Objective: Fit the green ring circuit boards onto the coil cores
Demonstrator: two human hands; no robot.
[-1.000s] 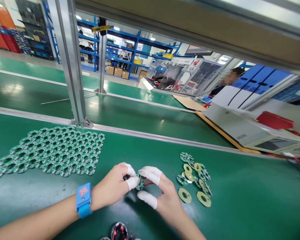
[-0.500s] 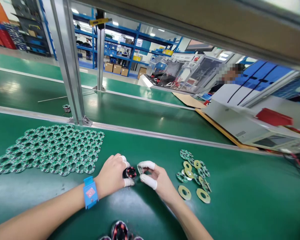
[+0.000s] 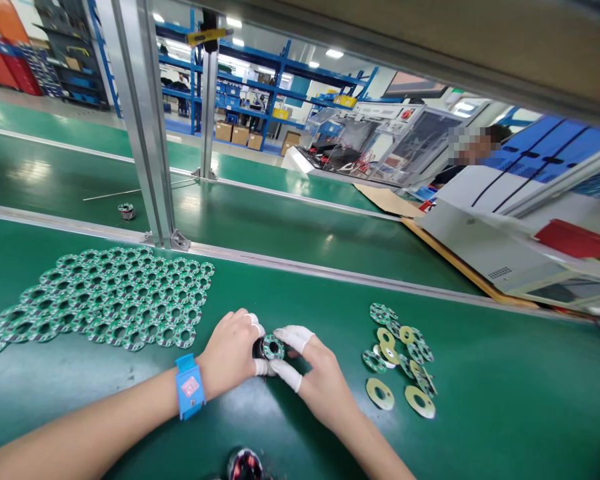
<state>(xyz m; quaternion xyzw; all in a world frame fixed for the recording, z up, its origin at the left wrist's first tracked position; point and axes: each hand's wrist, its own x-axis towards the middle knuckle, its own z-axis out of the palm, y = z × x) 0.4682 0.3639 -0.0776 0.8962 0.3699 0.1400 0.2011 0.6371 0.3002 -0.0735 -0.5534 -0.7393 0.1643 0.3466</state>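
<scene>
My left hand, with white finger cots and a blue wrist strap, is closed around a dark motor stator. A green ring-shaped circuit board sits against the stator's end face and covers its windings. My right hand, also in white finger cots, pinches this board at its edge with thumb and forefinger. Below the hands, at the bottom edge, stands another stator with reddish windings, partly cut off.
Many ring circuit boards lie in rows on the green bench at left. Several loose boards and yellowish rings lie at right. Behind the bench edge rail are a metal post, a lone stator and a person at the back right.
My right hand has moved left and brought the ring circuit board onto the stator's end, which was bare before. The view has shifted slightly.
</scene>
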